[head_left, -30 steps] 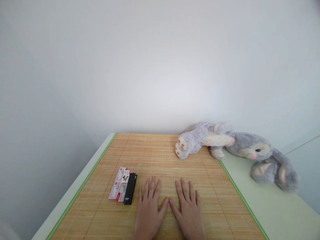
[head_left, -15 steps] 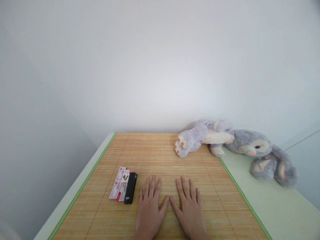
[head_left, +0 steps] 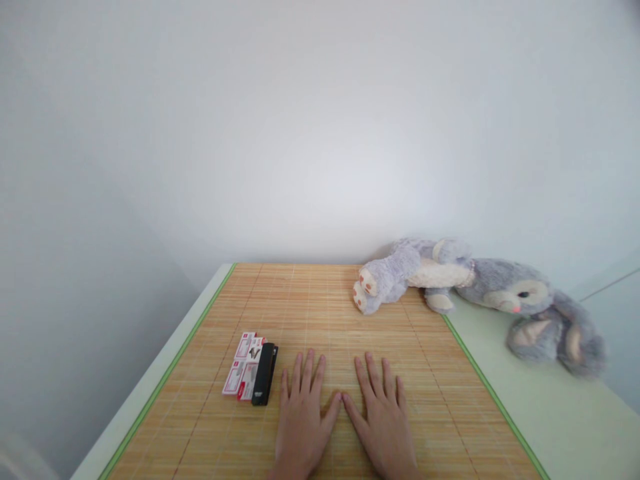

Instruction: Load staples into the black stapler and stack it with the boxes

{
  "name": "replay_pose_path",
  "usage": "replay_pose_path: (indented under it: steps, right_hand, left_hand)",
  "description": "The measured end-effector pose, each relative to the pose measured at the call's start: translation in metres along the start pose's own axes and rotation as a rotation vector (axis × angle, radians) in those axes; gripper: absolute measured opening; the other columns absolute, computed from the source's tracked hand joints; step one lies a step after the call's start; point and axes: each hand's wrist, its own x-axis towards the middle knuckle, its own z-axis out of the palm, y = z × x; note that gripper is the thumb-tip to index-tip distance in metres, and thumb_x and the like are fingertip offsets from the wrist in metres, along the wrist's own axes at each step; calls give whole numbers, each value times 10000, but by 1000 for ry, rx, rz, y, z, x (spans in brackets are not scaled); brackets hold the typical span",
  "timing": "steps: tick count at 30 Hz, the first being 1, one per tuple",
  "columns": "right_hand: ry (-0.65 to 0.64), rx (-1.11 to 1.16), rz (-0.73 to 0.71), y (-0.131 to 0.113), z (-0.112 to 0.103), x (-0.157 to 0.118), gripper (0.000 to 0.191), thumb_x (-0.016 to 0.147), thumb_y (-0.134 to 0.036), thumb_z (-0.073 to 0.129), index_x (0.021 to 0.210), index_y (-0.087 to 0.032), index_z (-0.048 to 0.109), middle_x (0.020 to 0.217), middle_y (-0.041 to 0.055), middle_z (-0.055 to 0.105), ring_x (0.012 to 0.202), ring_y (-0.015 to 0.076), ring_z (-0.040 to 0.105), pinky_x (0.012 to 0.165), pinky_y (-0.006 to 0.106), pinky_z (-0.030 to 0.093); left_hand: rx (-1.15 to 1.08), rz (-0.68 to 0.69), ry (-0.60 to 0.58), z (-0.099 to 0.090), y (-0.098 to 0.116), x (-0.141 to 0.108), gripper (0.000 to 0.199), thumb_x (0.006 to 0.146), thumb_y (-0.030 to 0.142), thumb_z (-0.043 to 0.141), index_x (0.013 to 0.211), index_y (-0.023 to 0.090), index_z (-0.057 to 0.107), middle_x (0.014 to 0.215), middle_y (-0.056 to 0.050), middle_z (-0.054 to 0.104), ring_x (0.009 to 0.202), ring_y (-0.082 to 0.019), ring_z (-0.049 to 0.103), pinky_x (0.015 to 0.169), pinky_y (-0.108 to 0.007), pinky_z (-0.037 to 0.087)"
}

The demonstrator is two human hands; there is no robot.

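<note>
My left hand (head_left: 303,420) lies flat on a bamboo mat (head_left: 310,303), fingers spread and holding nothing. Beside it my right hand (head_left: 384,420) rests palm down in the same way, with the two thumb tips meeting or nearly so. Just left of my left hand is a black stapler (head_left: 265,375), lying lengthwise away from me and apart from the fingers. Against the stapler's left side sits red and white printed packaging (head_left: 243,368), partly covered by it; its small print is too blurred to read.
A grey plush rabbit (head_left: 440,275) lies on its side at the back right, across the mat's corner and the pale green tabletop (head_left: 560,413). A white wall (head_left: 310,133) rises behind the table. Green edging (head_left: 170,370) borders the mat.
Both hands keep the same flat pose. The whole scene has shifted slightly to the right in view; nothing on the table has visibly moved.
</note>
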Motion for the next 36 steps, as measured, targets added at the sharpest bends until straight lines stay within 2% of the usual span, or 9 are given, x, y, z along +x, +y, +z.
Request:
replay_pose_path:
  steps: [23, 36]
  right_hand:
    - [12, -5, 1, 0, 0, -1, 742, 1002, -702, 319, 1637, -335, 204, 1725, 12, 142, 1590, 383, 74, 1236, 669, 116]
    - [28, 23, 12, 0, 2, -1, 730, 997, -684, 348, 1627, -321, 279, 1718, 27, 191, 1585, 386, 107, 1232, 672, 113]
  left_hand:
    - [-12, -1, 28, 0, 0, 0, 693, 1003, 488, 479, 1631, 327, 234, 1703, -38, 270, 1574, -316, 211, 1234, -591, 236]
    - [4, 7, 42, 1, 3, -6, 669, 1015, 431, 451, 1633, 329, 218, 1703, -27, 268, 1580, -313, 195, 1235, -598, 233]
